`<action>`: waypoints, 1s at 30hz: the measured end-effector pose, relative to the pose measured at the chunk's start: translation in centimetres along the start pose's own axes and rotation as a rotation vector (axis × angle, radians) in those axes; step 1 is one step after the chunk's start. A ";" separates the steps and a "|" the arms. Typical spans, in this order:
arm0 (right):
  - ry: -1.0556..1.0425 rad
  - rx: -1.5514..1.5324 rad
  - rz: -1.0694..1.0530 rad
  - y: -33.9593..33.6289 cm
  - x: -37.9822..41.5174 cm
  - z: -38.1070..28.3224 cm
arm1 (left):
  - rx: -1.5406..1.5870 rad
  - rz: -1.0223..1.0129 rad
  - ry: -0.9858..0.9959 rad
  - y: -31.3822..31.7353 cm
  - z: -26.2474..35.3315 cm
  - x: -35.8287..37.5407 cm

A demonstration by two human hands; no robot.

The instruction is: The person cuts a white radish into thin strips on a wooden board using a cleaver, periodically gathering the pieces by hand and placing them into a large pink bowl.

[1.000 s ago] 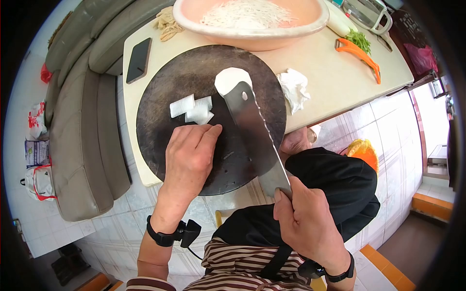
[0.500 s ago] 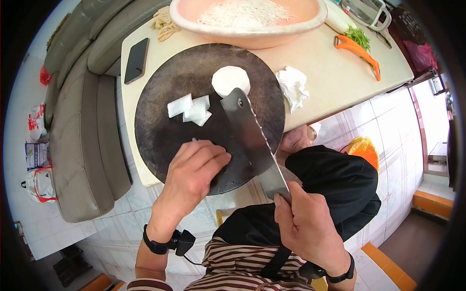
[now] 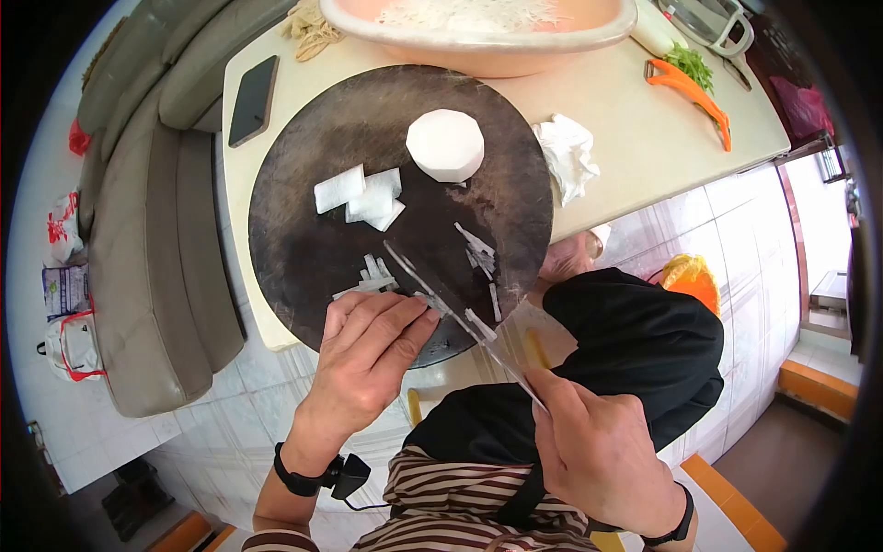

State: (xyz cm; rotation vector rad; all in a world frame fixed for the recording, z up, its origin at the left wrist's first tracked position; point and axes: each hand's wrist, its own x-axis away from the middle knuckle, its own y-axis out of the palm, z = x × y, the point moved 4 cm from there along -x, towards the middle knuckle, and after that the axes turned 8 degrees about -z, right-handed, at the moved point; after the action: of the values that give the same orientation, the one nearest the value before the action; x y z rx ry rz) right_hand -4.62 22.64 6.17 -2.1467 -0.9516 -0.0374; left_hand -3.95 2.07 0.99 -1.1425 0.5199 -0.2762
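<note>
A round dark chopping board [image 3: 303, 156] bears a thick white radish piece [image 3: 445, 145] at its upper right and several white slices [image 3: 340, 189] left of centre. My right hand [image 3: 602, 451] is closed round the handle of a cleaver [image 3: 440, 299], whose blade stands edge-down on the board. My left hand [image 3: 372, 350] rests at the board's near edge, fingers bent and pressed together on white strips [image 3: 372, 276], its fingertips beside the blade. More thin strips [image 3: 478, 250] lie right of the blade.
A pink basin [image 3: 478, 51] of white shreds stands behind the board. Around it are a phone [image 3: 253, 101], crumpled tissue [image 3: 566, 156], an orange peeler [image 3: 690, 97], a cloth [image 3: 311, 29] and green leaves [image 3: 690, 64]. A black-clothed leg [image 3: 644, 340] is below the table edge.
The cleaver has turned from blade-flat to edge-down and moved left beside my left fingertips. Strips right of the blade and by my left hand now show. The view has shifted slightly.
</note>
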 end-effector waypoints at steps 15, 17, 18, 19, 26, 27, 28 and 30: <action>0.026 0.266 -0.077 1.3 -0.3 -2.0 | 0.064 -0.016 0.010 0.6 -0.1 0.7; 0.044 0.276 -0.110 1.4 -0.8 -2.1 | 0.085 -0.023 -0.001 0.7 -0.2 0.7; 0.028 0.278 -0.143 1.5 -1.4 -2.0 | 0.083 -0.023 0.001 0.7 -0.2 0.7; 0.012 0.281 -0.174 1.6 -1.8 -1.9 | 0.062 -0.015 0.017 0.7 -0.1 0.5; 0.024 0.150 -0.031 1.7 -2.0 -1.1 | 0.042 0.021 0.031 0.7 0.1 0.1; 0.030 0.129 -0.043 1.6 -1.8 -1.1 | 0.046 0.022 0.033 0.7 0.1 0.2; 0.034 0.109 -0.054 1.4 -1.7 -1.2 | 0.047 0.020 0.037 0.7 0.0 0.2; 0.039 0.108 -0.084 1.4 -1.4 -1.6 | 0.044 0.017 0.037 0.6 -0.1 0.3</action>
State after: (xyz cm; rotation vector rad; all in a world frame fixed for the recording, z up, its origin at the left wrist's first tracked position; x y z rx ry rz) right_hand -4.29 20.14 5.92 -2.0002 -0.9978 -0.0673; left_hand -3.76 2.06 0.31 -1.0913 0.5533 -0.2929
